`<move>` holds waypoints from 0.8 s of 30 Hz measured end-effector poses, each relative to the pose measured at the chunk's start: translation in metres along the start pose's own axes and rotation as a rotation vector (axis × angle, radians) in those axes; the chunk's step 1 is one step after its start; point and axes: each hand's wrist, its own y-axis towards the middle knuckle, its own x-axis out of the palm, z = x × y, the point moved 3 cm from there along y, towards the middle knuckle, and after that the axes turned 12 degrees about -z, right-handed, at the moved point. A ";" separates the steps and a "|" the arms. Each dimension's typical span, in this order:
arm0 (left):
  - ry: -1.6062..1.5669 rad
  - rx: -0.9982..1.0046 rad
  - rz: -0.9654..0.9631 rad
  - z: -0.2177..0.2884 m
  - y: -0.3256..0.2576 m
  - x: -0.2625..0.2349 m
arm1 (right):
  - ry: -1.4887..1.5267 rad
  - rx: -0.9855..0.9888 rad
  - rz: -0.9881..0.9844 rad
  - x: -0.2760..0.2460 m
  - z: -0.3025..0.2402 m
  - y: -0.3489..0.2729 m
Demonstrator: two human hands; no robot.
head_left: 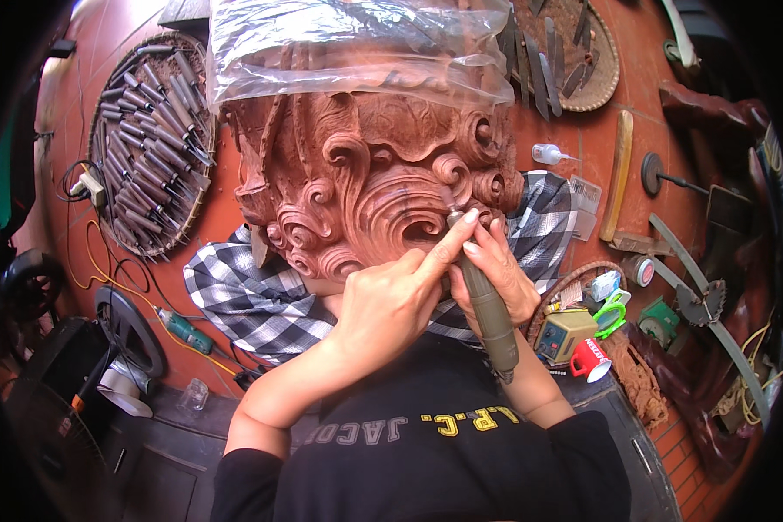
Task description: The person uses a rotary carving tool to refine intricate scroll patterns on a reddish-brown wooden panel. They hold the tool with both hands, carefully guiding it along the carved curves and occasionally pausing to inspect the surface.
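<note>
A reddish-brown wood carving (383, 196) with swirling wave and curl shapes stands before me, between my knees. Clear plastic sheeting (357, 52) covers its far part. In my right hand (509, 278) is a dark olive rotary carving tool (489, 326), its back end pointing toward my chest. The tool's thin tip (452, 207) is at the carved curls, right of the large wave; whether it touches the wood I cannot tell. My left hand (391, 300) has its index finger stretched along the front of the tool; its other fingers are curled and partly hidden.
A round basket (202, 196) of wooden-handled chisels lies at left, another basket (613, 74) with flat blades at far right. A small bottle (548, 154), a wooden mallet-like bar (618, 174), a red mug (588, 358) and green scissors (612, 315) lie at right. A teal power tool (183, 329) and cables lie at left.
</note>
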 end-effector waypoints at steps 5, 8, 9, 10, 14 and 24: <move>0.012 -0.006 -0.020 0.004 0.006 0.002 | -0.034 0.060 0.020 -0.004 0.000 -0.004; -0.013 -0.017 -0.021 0.004 0.004 -0.001 | 0.001 0.079 -0.001 -0.004 -0.007 0.001; -0.025 -0.022 -0.022 0.004 0.003 -0.003 | 0.019 0.075 0.006 -0.002 -0.007 0.001; -0.017 -0.028 -0.026 0.005 0.002 -0.005 | 0.037 0.071 0.012 0.000 -0.008 0.000; -0.010 -0.006 0.054 -0.002 -0.005 -0.007 | 0.058 0.075 0.020 0.007 -0.017 0.005; -0.018 0.020 0.137 0.003 -0.005 -0.006 | 0.298 0.166 -0.033 0.004 -0.012 -0.001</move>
